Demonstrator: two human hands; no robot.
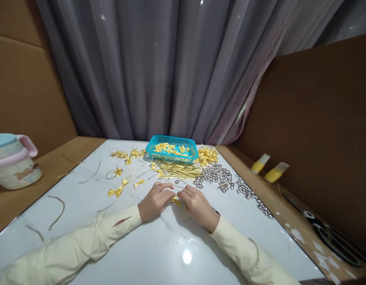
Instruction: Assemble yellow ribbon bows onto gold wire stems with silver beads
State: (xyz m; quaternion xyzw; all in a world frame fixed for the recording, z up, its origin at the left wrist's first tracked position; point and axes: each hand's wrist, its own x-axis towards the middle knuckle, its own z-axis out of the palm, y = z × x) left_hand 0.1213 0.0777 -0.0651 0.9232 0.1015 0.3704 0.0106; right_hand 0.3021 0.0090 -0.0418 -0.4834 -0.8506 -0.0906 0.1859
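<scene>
Over the middle of the white tabletop [135, 253], my left hand [155, 202] and my right hand [199, 206] meet at a small yellow ribbon bow [176, 201]. Both sets of fingers are closed in a pinch at it, and they partly cover the bow. A single silver heart-shaped piece [176, 181] lies just beyond my fingertips. Behind it is a bundle of gold twist ties [181, 171]. Many silver heart pieces [216, 174] spread to the right of the bundle. Loose yellow bows [139, 183] lie left of my hands, some with gold ties attached.
At the back stands a turquoise basket [172, 159] with yellow bows inside, beside a bow pile [208, 155]. Scissors [325, 229] and two yellow-filled tubes [277, 173] lie along the right. A lidded cup [15, 168] stands left. Cardboard walls [316, 114] flank the table.
</scene>
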